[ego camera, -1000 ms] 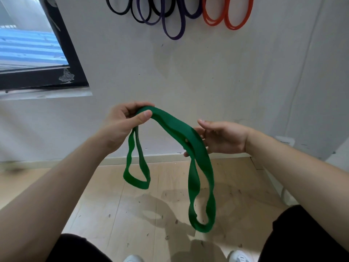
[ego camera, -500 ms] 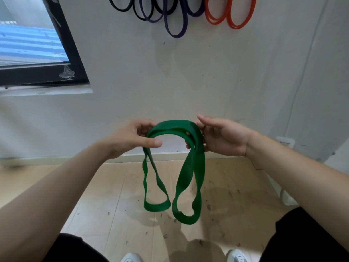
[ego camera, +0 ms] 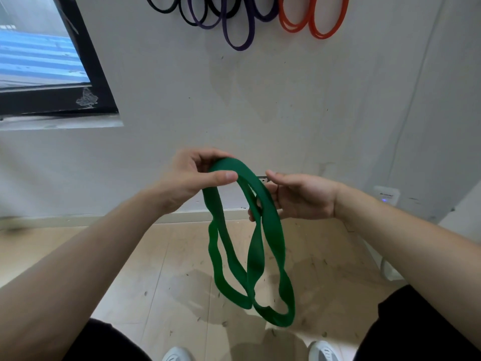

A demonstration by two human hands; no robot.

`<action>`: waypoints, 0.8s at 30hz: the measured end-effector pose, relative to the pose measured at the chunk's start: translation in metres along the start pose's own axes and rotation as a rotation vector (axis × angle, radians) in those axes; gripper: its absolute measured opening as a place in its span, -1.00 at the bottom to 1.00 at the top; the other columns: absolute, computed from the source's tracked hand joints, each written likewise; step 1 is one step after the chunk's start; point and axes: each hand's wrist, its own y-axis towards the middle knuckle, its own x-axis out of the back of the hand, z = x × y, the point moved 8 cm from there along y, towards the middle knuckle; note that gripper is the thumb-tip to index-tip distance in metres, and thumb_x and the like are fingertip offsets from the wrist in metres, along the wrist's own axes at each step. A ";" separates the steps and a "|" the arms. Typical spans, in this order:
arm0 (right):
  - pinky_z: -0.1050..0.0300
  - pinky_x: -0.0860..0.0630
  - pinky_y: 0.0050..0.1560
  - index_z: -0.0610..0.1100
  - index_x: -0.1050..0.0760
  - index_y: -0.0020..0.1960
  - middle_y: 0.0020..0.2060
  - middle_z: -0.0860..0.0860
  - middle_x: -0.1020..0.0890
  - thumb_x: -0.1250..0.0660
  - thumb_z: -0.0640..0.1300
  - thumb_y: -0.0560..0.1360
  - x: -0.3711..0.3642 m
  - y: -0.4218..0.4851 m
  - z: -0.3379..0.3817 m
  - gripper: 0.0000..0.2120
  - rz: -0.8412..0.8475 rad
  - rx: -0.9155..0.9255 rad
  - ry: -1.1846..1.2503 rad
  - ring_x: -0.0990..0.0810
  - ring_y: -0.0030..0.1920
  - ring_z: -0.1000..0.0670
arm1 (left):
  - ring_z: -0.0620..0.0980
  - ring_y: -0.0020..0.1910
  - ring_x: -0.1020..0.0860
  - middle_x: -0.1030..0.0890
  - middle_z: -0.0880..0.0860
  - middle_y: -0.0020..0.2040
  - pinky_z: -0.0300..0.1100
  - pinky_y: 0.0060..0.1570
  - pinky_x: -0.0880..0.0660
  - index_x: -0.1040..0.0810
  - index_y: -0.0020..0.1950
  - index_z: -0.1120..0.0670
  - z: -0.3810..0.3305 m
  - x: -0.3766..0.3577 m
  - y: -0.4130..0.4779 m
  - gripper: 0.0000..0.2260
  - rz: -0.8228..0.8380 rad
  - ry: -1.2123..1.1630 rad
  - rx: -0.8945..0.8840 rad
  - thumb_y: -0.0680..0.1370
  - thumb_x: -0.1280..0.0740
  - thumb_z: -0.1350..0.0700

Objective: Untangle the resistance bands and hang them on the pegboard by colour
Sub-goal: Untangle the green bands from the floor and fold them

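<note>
Your left hand (ego camera: pixel 192 178) pinches the top of the wide flat green rubber resistance band (ego camera: pixel 270 227), thumb on the near face, fingers (ego camera: pixel 208 155) curled behind it. Your right hand (ego camera: pixel 302 199) grips the same band further along the arch, fingers closed on its far side; exact contact is hidden behind the rubber. The band is in mid-air between your hands, in front of the white wall (ego camera: pixel 286 113), with two loops dangling over the pale wooden floor (ego camera: pixel 156 256). The loops cross near the bottom and the right one has a twist in it, so I'd judge it not fully untangled yet. Thin black bands (ego camera: pixel 166 9), purple bands (ego camera: pixel 239 35) and orange bands (ego camera: pixel 325 27) already hang on the wall at the top edge; the pegs themselves are out of view. Risks: pull your hands apart now and the crossing could cinch into a tighter knot instead of dropping out. Both grips look like light pinches on smooth rubber, so a hard tug could snap it out of one hand and it'd whip or hit the floor. Hang it with the twist in and it may sit doubled on the peg. No green group is visible up there, so watch you don't crowd it onto the orange.
</note>
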 end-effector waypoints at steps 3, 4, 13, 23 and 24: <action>-0.27 -0.34 0.43 -0.13 -0.57 0.26 0.11 -0.11 -0.66 -0.09 0.18 0.61 0.007 -0.001 -0.002 -0.51 -0.032 -0.023 -0.029 -0.57 0.24 -0.15 | -0.10 -0.05 -0.64 -0.70 -0.05 -0.09 -0.31 -0.03 -0.53 -0.68 0.06 0.10 -0.001 0.016 -0.001 -0.76 -0.096 0.004 -0.022 0.41 -0.49 0.15; -0.27 -0.32 0.45 -0.13 -0.58 0.23 0.11 -0.11 -0.66 -0.10 0.18 0.60 0.009 -0.003 -0.003 -0.51 -0.047 -0.030 -0.051 -0.57 0.24 -0.14 | -0.10 -0.05 -0.63 -0.71 -0.06 -0.09 -0.32 -0.03 -0.53 -0.68 0.05 0.06 0.001 0.022 -0.002 -0.78 -0.121 -0.004 -0.019 0.41 -0.48 0.14; -0.19 -0.40 0.38 -0.25 -0.63 0.15 0.06 -0.20 -0.64 -0.10 0.21 0.56 0.018 -0.013 0.009 -0.42 -0.136 0.056 0.096 -0.53 0.21 -0.27 | -0.12 -0.07 -0.64 -0.70 -0.04 -0.08 -0.32 -0.06 -0.54 -0.73 0.03 -0.02 0.035 0.040 -0.015 -0.63 0.011 0.103 0.146 0.32 -0.59 -0.17; -0.08 -0.48 0.24 -0.25 -0.53 0.28 0.05 -0.13 -0.65 -0.09 0.21 0.59 0.001 -0.013 0.027 -0.42 -0.093 0.126 0.151 -0.63 0.06 -0.11 | -0.08 -0.06 -0.64 -0.69 -0.07 -0.11 -0.21 0.01 -0.53 -0.64 0.10 0.10 0.048 -0.015 -0.010 -0.53 0.232 0.137 0.302 0.29 -0.52 -0.13; -0.07 -0.46 0.26 -0.24 -0.53 0.29 0.09 -0.13 -0.66 -0.07 0.25 0.58 -0.003 -0.012 0.026 -0.38 -0.075 0.106 0.148 -0.62 0.10 -0.11 | -0.06 -0.07 -0.63 -0.69 -0.05 -0.12 -0.20 0.00 -0.54 -0.62 0.11 0.11 0.045 -0.020 -0.008 -0.54 0.220 0.080 0.294 0.30 -0.52 -0.09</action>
